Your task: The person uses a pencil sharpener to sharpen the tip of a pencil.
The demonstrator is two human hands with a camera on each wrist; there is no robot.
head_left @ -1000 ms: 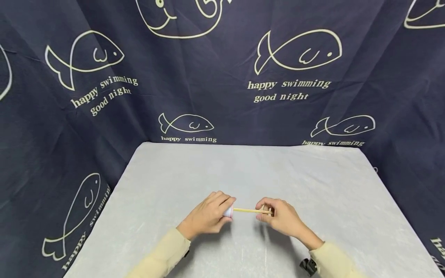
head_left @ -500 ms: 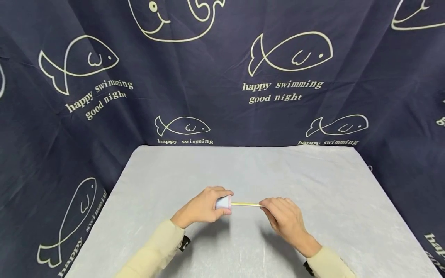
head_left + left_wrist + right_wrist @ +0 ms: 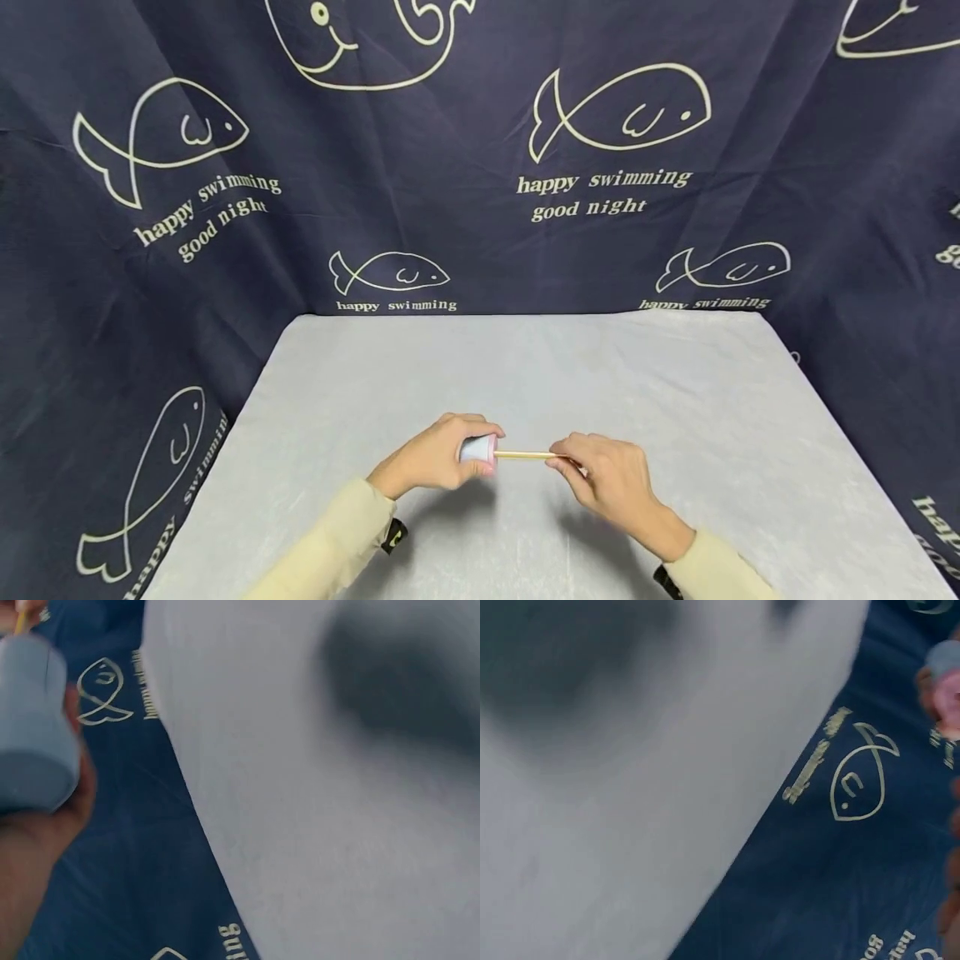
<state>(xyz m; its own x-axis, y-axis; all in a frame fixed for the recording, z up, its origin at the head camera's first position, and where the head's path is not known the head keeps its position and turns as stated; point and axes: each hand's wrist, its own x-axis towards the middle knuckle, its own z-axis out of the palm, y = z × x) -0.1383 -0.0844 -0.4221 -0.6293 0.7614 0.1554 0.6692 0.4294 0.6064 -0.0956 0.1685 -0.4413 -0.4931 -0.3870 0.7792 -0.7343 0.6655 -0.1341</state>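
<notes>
In the head view my left hand [image 3: 427, 458] grips a pale blue pencil sharpener [image 3: 472, 451] with a pink end, thumb below and fingers above. A thin yellow pencil [image 3: 521, 455] runs level from the pink end to my right hand [image 3: 615, 477]. My right thumb and fingertips pinch the pencil, and its far end is hidden by the hand. The left wrist view shows the sharpener's blue body [image 3: 30, 712] close up in the palm, the pencil [image 3: 21, 622] at its top. In the right wrist view the sharpener's pink face [image 3: 949, 701] appears at the right edge.
A pale grey cloth-covered table [image 3: 525, 367] lies under both hands, with their shadows on it. Dark blue curtains [image 3: 480, 208] printed with fish and words hang behind it and along both sides. Dark straps show at both cuffs.
My right hand has turned over and now pinches the pencil with its fingertips. Over the last half second it has come a little nearer to the sharpener, and less pencil shows between the hands.
</notes>
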